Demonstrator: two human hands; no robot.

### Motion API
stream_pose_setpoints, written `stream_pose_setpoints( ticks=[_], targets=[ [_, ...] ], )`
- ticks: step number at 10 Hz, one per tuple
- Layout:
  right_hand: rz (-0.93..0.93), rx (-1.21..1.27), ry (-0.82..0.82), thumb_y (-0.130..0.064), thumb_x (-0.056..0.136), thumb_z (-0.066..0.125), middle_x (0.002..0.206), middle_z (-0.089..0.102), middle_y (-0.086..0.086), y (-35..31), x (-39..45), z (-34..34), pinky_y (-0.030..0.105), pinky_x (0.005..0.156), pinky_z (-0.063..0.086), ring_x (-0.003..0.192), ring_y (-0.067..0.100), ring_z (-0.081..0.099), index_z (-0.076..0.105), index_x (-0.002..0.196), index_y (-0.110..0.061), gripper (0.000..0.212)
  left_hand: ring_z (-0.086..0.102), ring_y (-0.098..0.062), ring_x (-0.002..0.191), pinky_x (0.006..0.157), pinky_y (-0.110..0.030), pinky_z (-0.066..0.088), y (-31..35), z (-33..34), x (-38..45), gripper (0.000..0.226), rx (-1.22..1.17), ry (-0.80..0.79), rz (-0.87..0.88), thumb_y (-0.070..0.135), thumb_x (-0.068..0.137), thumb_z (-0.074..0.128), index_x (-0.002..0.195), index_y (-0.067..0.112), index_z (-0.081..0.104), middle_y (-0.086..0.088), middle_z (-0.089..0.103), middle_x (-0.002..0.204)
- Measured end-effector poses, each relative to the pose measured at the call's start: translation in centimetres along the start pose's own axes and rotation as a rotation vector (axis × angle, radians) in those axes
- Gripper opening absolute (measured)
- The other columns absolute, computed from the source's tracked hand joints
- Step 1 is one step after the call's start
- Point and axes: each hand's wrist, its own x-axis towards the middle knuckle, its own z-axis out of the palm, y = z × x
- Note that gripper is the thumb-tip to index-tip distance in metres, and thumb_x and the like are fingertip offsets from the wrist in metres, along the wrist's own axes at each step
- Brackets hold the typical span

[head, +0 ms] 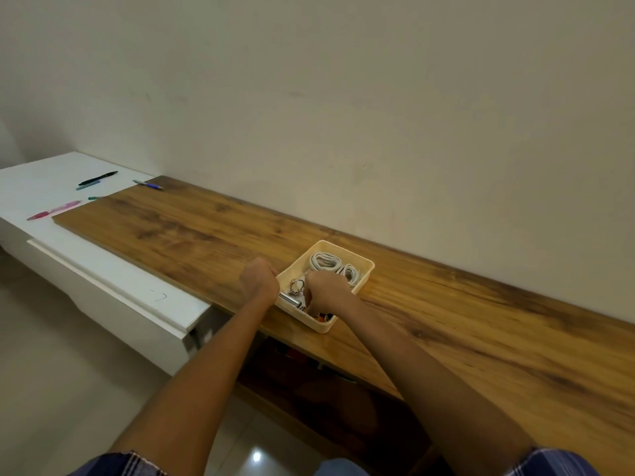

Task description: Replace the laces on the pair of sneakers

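A small cream plastic tray (365, 264) sits on the wooden top. Two coiled white laces (324, 262) lie in its far half. A metal key ring (296, 286) and a silver cylinder (290, 299) lie in its near half, beside something orange (323, 317). My left hand (259, 280) grips the tray's left rim with curled fingers. My right hand (326, 292) reaches down into the tray, fingers curled among the small items; what they hold is hidden. No sneakers are in view.
The long wooden top (481, 331) runs along a bare wall. A white cabinet (103, 280) at the left carries several pens (98, 178). An open shelf (309, 379) under the wooden top holds dark, unclear things. Tiled floor lies below.
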Motion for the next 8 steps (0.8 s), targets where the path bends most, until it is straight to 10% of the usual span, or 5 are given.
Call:
stream_pose_setpoints(
  ticks=[4, 6, 8],
  targets=[
    [0.068, 0.150, 0.128, -0.017, 0.079, 0.071, 0.091, 0.069, 0.005, 1.0, 1.0, -0.2, 0.031, 0.064, 0.046, 0.089, 0.022, 0.063, 0.071, 0.094, -0.008, 0.018, 0.064, -0.019, 0.092, 0.064, -0.021, 0.046, -0.2, 0.3, -0.1, 0.015, -0.008, 0.005, -0.013, 0.010, 0.086, 0.064, 0.099, 0.008, 0.070, -0.008, 0.070, 0.100],
    [0.042, 0.440, 0.275, -0.030, 0.088, 0.063, 0.059, 0.056, -0.001, 3.0, -1.0, 0.0, 0.025, 0.053, 0.035, 0.053, 0.010, 0.047, 0.072, 0.073, -0.008, 0.028, 0.056, -0.021, 0.104, 0.076, -0.026, 0.044, 0.5, 0.0, -1.8, 0.028, -0.008, 0.040, 0.044, 0.017, 0.089, 0.060, 0.116, 0.007, 0.057, -0.010, 0.061, 0.112],
    [0.167, 0.613, 0.580, -0.033, 0.093, 0.056, 0.087, 0.070, 0.000, 5.6, -7.7, 0.3, 0.018, 0.057, 0.037, 0.071, 0.006, 0.054, 0.070, 0.095, -0.012, 0.025, 0.046, -0.024, 0.116, 0.095, -0.031, 0.040, 4.3, 0.4, -6.8, 0.036, -0.046, 0.090, 0.249, 0.007, 0.092, 0.051, 0.128, 0.006, 0.046, -0.011, 0.053, 0.125]
  ],
)
